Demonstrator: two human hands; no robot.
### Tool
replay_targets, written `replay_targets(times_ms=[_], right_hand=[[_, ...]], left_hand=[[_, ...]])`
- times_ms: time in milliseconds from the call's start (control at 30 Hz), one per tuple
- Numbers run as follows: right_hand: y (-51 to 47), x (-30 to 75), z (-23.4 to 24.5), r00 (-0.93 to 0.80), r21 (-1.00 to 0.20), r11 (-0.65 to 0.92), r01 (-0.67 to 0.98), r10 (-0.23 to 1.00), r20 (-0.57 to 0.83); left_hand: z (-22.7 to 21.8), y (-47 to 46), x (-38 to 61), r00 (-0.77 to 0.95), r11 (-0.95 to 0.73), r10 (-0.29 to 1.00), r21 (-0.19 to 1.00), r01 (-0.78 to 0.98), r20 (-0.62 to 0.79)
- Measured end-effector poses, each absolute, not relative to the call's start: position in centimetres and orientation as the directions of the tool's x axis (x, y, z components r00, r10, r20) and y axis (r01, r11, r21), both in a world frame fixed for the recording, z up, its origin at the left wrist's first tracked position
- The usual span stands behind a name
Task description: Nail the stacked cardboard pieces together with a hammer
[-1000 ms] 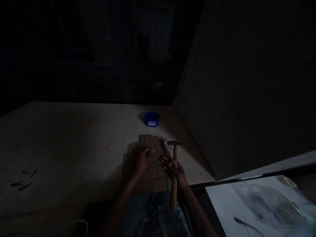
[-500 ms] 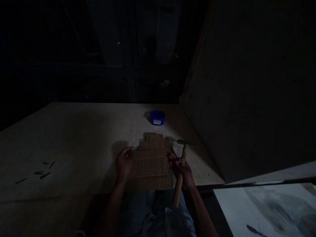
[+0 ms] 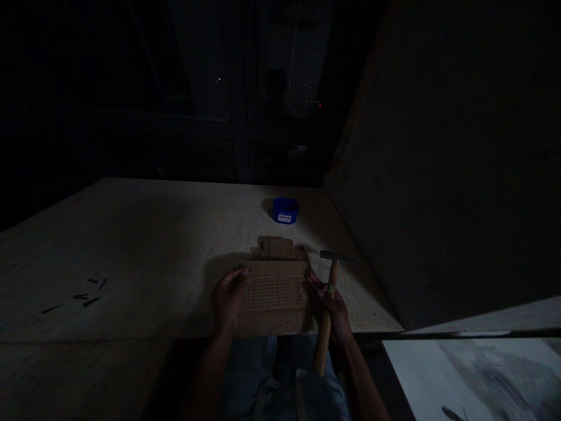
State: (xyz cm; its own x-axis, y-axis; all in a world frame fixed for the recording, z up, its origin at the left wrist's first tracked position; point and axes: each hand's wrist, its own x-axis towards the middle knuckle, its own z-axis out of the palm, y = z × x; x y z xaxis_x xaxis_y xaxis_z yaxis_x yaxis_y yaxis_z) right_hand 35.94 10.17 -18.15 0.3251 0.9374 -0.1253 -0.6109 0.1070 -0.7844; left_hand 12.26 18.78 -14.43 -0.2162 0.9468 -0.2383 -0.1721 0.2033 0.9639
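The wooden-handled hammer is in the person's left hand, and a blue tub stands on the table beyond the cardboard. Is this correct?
Wrong hand: the head view shows the hammer in the right hand. The rest holds: the blue tub stands on the table beyond the cardboard.

cardboard (image 3: 274, 295) markings too dim to read, white sheet (image 3: 421, 374) blurred and cut off, dark bits (image 3: 83, 295) unidentifiable

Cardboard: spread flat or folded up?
Spread flat. The cardboard lies on the table, dotted face up, left hand at its left edge, right hand, gripping the hammer, at its right.
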Motion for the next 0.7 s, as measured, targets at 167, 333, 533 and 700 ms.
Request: replay_targets(times_ms=[167,333,533,700], right_hand=[[9.6,37.3,-16.9,0.394,-0.81,0.122,-0.574,0.908,-0.143],[9.8,39.3,-15.9,0.426,-0.853,0.061,-0.518,0.883,-0.195],[9.7,39.2,-15.1,0.356,-0.891,0.024,-0.453,0.921,-0.156],[9.3,38.8,-14.2,0.28,-0.942,-0.045,-0.333,0.949,-0.144]], left_hand=[[-15.1,20.1,14.2,-0.119,0.209,0.965,0.961,-0.184,-0.232],[-16.9,20.6,16.0,-0.096,0.16,0.981,0.981,-0.106,-0.17],[-16.8,19.8,15.4,-0.095,-0.052,0.993,0.987,0.149,0.066],[-15.0,20.9,15.9,0.019,-0.221,0.974,0.922,0.317,0.226]])
